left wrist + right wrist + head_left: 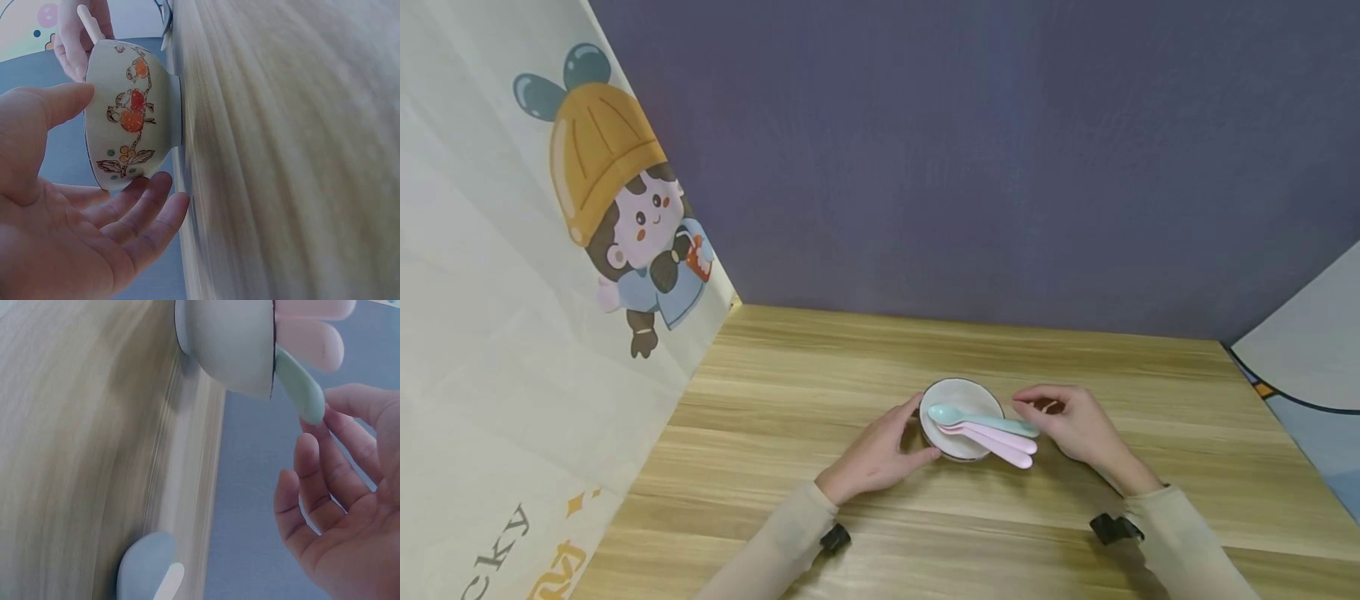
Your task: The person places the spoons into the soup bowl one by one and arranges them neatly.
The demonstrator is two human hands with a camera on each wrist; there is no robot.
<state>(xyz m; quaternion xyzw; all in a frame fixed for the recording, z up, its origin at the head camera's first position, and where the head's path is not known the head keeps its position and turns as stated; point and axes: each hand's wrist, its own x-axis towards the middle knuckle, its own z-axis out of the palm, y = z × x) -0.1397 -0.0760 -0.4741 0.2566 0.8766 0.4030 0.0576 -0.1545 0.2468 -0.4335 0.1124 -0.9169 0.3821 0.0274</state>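
Observation:
A white bowl (959,392) with a dark rim stands on the table; the left wrist view shows orange and red fruit painted on its side. My left hand (880,450) holds it, thumb by the rim and fingers curved round the outer wall. A mint-green spoon (981,420) and two pink spoons (1011,455) lie in the bowl, handles sticking out over the right rim. My right hand (1075,423) is beside the handle ends. In the right wrist view, its thumb and fingers are very near the green handle tip (310,403), without a plain grip on it.
The wood-grain table (820,358) meets a dark blue wall (970,167) at the back. A pale sheet (512,292) with a cartoon figure hangs on the left. At the right is another printed panel (1315,350). A blue-grey rounded shape (140,569) in the right wrist view is unclear.

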